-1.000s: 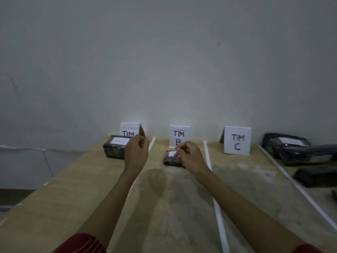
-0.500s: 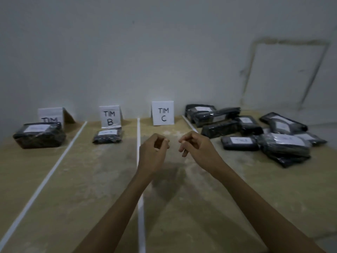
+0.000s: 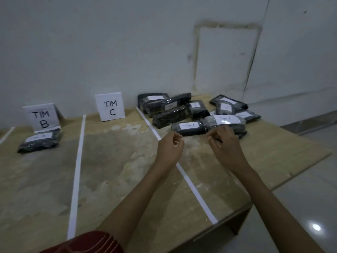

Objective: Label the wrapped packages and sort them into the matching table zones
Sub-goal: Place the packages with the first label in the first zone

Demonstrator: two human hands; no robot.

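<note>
A pile of several black wrapped packages with white labels lies on the right part of the wooden table. The nearest one carries a label reading TIM A. My left hand hovers just in front of it, fingers loosely curled, holding nothing. My right hand hangs close before a larger labelled package, fingers also curled and empty. One labelled package lies in the zone under the TIM B sign. The zone below the TIM C sign holds no package.
White tape lines divide the table into zones; another line runs under my left wrist. The table's right edge drops to a pale tiled floor. A grey wall stands behind the signs.
My view has swung right, from the TIM A and B zones to the pile. Both hands left the package in zone B and moved across to the pile, empty.
</note>
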